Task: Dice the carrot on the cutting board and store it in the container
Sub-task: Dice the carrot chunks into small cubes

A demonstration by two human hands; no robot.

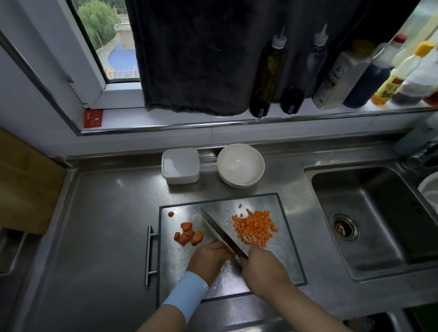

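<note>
On the steel cutting board [281, 255] lies a pile of diced carrot [254, 227] at the right and several larger carrot chunks [187, 234] at the left. My right hand [263, 269] grips the handle of a cleaver [218, 229], its blade slanting between the two heaps. My left hand [208, 258] sits with curled fingers beside the blade, just below the chunks; whether it holds a piece is hidden. A lone carrot slice [170, 214] lies near the board's far left corner. The white plastic container [180, 166] stands behind the board, its lid on.
A white bowl [240, 165] stands to the right of the container. The sink [377, 220] lies to the right of the board, with a white strainer [437, 195] at its far edge. Bottles [268, 74] line the windowsill, where a dark towel [193, 50] hangs.
</note>
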